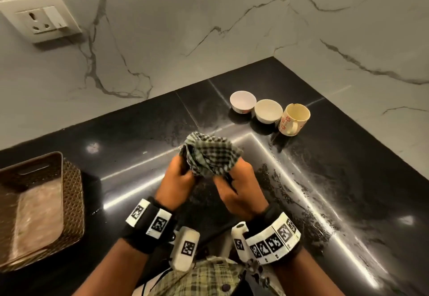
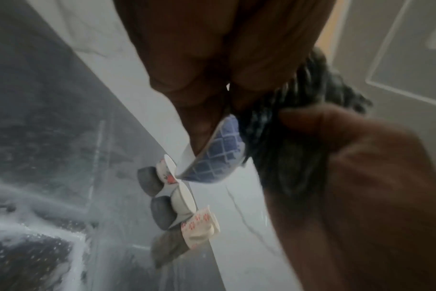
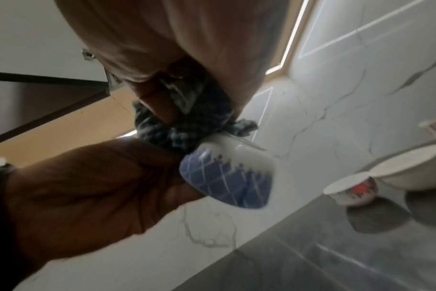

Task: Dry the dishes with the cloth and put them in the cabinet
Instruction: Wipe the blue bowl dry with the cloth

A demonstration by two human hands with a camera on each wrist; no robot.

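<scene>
A green-and-black checked cloth (image 1: 210, 154) is bunched between both hands above the black counter (image 1: 336, 156). Under it is a small white bowl with a blue lattice pattern (image 3: 227, 177), also seen as the blue bowl (image 2: 212, 155); the head view hides it. My left hand (image 1: 183, 168) grips the bowl by its side and rim. My right hand (image 1: 228, 179) holds the cloth (image 3: 184, 122) and presses it into the bowl's mouth. Two white bowls (image 1: 243, 101) (image 1: 268, 110) and a floral mug (image 1: 294, 119) stand at the back of the counter.
A brown woven basket (image 1: 39, 207) sits on the counter at the left. The counter is wet and streaked around the hands. A wall socket (image 1: 41, 17) is on the marble wall. An upper cabinet's underside (image 3: 62, 126) shows overhead.
</scene>
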